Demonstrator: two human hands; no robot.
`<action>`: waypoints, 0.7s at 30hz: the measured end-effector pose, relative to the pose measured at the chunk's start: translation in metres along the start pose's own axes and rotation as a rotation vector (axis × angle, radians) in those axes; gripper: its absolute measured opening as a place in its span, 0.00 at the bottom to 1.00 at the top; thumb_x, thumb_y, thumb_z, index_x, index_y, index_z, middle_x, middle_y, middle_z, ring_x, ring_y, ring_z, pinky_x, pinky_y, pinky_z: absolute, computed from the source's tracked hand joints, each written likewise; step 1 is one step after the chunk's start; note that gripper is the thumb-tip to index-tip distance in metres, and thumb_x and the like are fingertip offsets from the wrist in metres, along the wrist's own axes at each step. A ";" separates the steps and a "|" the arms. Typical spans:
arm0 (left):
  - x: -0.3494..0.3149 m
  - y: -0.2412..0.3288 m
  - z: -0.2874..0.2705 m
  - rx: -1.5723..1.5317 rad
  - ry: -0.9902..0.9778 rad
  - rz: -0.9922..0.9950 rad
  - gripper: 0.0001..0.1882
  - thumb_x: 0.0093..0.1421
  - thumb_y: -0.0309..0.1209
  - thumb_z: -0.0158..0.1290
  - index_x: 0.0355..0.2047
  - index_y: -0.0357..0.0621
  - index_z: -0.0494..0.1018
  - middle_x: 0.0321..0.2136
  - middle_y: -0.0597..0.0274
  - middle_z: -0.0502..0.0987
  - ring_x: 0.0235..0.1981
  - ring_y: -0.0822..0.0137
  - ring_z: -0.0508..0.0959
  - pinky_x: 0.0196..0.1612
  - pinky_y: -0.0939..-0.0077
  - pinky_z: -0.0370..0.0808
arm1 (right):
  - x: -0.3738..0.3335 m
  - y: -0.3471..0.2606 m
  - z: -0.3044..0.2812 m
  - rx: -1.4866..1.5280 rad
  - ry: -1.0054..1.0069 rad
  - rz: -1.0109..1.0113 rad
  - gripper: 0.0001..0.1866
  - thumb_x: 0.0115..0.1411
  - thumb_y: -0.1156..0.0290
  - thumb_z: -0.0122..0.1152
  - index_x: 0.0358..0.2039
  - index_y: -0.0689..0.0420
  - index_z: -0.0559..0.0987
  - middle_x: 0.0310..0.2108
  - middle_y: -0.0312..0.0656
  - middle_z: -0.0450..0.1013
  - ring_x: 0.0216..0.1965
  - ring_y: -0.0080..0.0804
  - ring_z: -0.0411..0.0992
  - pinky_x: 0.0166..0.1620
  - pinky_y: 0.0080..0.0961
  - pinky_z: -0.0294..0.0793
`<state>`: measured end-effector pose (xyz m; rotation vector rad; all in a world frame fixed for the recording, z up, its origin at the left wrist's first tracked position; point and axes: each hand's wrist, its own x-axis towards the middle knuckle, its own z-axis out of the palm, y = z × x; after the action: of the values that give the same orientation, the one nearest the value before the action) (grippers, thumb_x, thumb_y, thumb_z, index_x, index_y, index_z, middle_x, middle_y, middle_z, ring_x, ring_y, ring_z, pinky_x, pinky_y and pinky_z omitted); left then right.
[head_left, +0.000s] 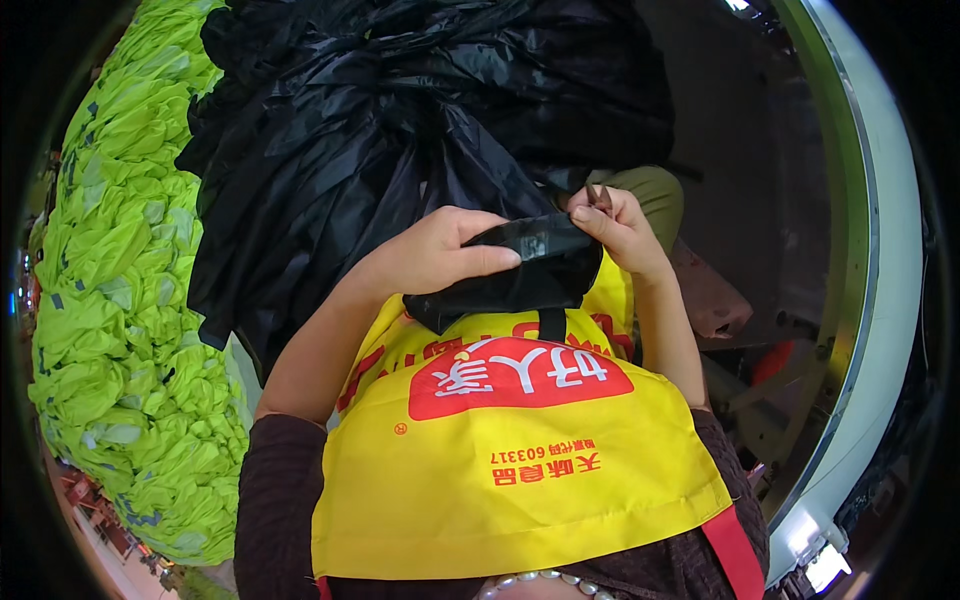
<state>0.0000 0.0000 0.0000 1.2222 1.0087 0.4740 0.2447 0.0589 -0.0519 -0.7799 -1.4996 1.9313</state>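
Between my hands a folded edge of black fabric (535, 240) is stretched, with a small pale rectangular patch on it. My left hand (435, 250) pinches the left end, thumb on top and fingers behind. At the other end, my right hand (625, 228) is closed on the edge, thumb pressing down. Two brownish pointed tips, like thread snips (598, 197), stick up between its fingers; the rest of that tool is hidden. The black cloth hangs over my lap, against my yellow apron (520, 440).
A large heap of gathered black fabric (330, 130) spreads ahead of me. Along the left side lies a long pile of bright yellow-green cloth pieces (120, 330). To the right are a dark surface (750, 130) and a curved pale edge (880, 250), with machine parts below.
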 end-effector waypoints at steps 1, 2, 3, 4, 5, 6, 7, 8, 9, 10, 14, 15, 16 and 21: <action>-0.001 0.000 -0.002 -0.051 -0.012 -0.079 0.13 0.57 0.34 0.51 0.39 0.40 0.74 0.26 0.68 0.74 0.30 0.79 0.71 0.38 0.85 0.68 | 0.001 -0.001 0.003 -0.013 0.011 0.016 0.08 0.57 0.65 0.57 0.28 0.55 0.76 0.20 0.30 0.67 0.24 0.15 0.63 0.29 0.14 0.62; -0.002 -0.001 -0.002 -0.102 -0.025 -0.159 0.12 0.58 0.34 0.50 0.38 0.39 0.74 0.26 0.69 0.74 0.30 0.80 0.71 0.38 0.85 0.69 | 0.001 -0.002 0.006 -0.026 0.022 0.033 0.08 0.57 0.64 0.58 0.28 0.56 0.76 0.20 0.30 0.67 0.24 0.15 0.63 0.29 0.14 0.62; 0.000 -0.002 0.002 -0.191 0.004 -0.149 0.12 0.58 0.34 0.49 0.37 0.39 0.74 0.26 0.69 0.74 0.30 0.80 0.71 0.38 0.85 0.68 | 0.001 -0.003 0.006 -0.119 0.041 0.026 0.08 0.56 0.65 0.58 0.28 0.56 0.76 0.20 0.30 0.67 0.24 0.15 0.63 0.28 0.14 0.62; 0.002 -0.003 0.007 -0.280 0.033 -0.139 0.12 0.58 0.34 0.49 0.37 0.38 0.74 0.26 0.69 0.74 0.30 0.81 0.71 0.38 0.86 0.68 | 0.001 -0.006 0.006 -0.212 0.060 0.020 0.08 0.56 0.65 0.58 0.27 0.57 0.76 0.20 0.30 0.67 0.24 0.16 0.63 0.28 0.15 0.62; 0.004 -0.004 0.011 -0.369 0.060 -0.130 0.12 0.59 0.33 0.49 0.37 0.38 0.74 0.26 0.69 0.74 0.30 0.81 0.71 0.38 0.86 0.68 | 0.001 -0.010 0.006 -0.304 0.080 0.014 0.08 0.55 0.65 0.59 0.27 0.57 0.76 0.20 0.30 0.67 0.24 0.16 0.63 0.28 0.15 0.62; 0.003 -0.003 0.013 -0.405 0.070 -0.166 0.12 0.59 0.33 0.48 0.37 0.37 0.74 0.28 0.69 0.75 0.31 0.80 0.72 0.38 0.87 0.68 | -0.002 -0.018 0.009 -0.388 0.120 -0.013 0.09 0.53 0.67 0.60 0.27 0.60 0.77 0.21 0.34 0.69 0.25 0.19 0.66 0.30 0.15 0.65; 0.003 -0.004 0.014 -0.424 0.069 -0.164 0.13 0.59 0.33 0.48 0.38 0.37 0.74 0.28 0.68 0.75 0.31 0.80 0.72 0.39 0.87 0.68 | -0.003 -0.021 0.009 -0.419 0.128 -0.092 0.09 0.53 0.67 0.61 0.28 0.60 0.77 0.22 0.35 0.71 0.26 0.21 0.68 0.31 0.16 0.66; 0.004 -0.006 0.014 -0.443 0.068 -0.162 0.13 0.59 0.33 0.48 0.38 0.37 0.74 0.29 0.68 0.75 0.31 0.80 0.73 0.39 0.87 0.69 | -0.004 -0.023 0.009 -0.450 0.135 -0.172 0.09 0.52 0.68 0.61 0.29 0.61 0.77 0.23 0.37 0.72 0.27 0.23 0.69 0.32 0.17 0.67; 0.005 -0.007 0.014 -0.461 0.062 -0.160 0.13 0.59 0.33 0.48 0.38 0.36 0.74 0.29 0.68 0.76 0.32 0.79 0.73 0.39 0.86 0.69 | -0.005 -0.026 0.009 -0.483 0.147 -0.250 0.10 0.51 0.68 0.62 0.30 0.61 0.78 0.24 0.39 0.73 0.28 0.25 0.71 0.33 0.18 0.68; 0.006 -0.008 0.014 -0.452 0.049 -0.151 0.13 0.59 0.33 0.48 0.39 0.36 0.74 0.30 0.68 0.76 0.32 0.79 0.73 0.39 0.86 0.69 | -0.005 -0.030 0.009 -0.560 0.131 -0.312 0.12 0.50 0.69 0.63 0.34 0.63 0.78 0.28 0.44 0.74 0.30 0.29 0.73 0.34 0.19 0.70; 0.012 -0.010 0.018 -0.412 0.032 -0.086 0.14 0.58 0.32 0.49 0.40 0.35 0.73 0.32 0.67 0.76 0.33 0.79 0.73 0.40 0.85 0.68 | -0.004 -0.046 0.025 -0.615 0.091 -0.194 0.12 0.48 0.70 0.64 0.32 0.63 0.78 0.27 0.46 0.75 0.25 0.32 0.74 0.28 0.22 0.69; 0.013 -0.010 0.020 -0.401 0.038 -0.062 0.14 0.58 0.32 0.49 0.40 0.35 0.73 0.33 0.67 0.76 0.34 0.79 0.72 0.41 0.85 0.68 | -0.003 -0.048 0.028 -0.644 0.097 -0.191 0.11 0.48 0.71 0.64 0.31 0.63 0.78 0.27 0.46 0.75 0.24 0.33 0.73 0.27 0.22 0.69; 0.014 -0.009 0.021 -0.377 0.056 -0.068 0.14 0.58 0.32 0.49 0.40 0.35 0.73 0.33 0.67 0.76 0.35 0.79 0.72 0.41 0.85 0.68 | -0.002 -0.048 0.030 -0.673 0.102 -0.189 0.11 0.48 0.71 0.64 0.31 0.63 0.78 0.27 0.46 0.75 0.24 0.34 0.73 0.27 0.22 0.69; 0.013 0.007 0.019 -0.394 0.209 -0.192 0.13 0.58 0.33 0.49 0.40 0.40 0.74 0.34 0.64 0.77 0.40 0.75 0.73 0.48 0.83 0.65 | 0.005 -0.044 0.035 -0.998 0.232 -0.568 0.08 0.43 0.77 0.61 0.28 0.58 0.78 0.28 0.42 0.75 0.25 0.34 0.73 0.26 0.24 0.71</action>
<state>0.0238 0.0018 0.0021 0.7276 1.1342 0.6235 0.2191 0.0495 -0.0021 -0.7888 -2.2075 0.5938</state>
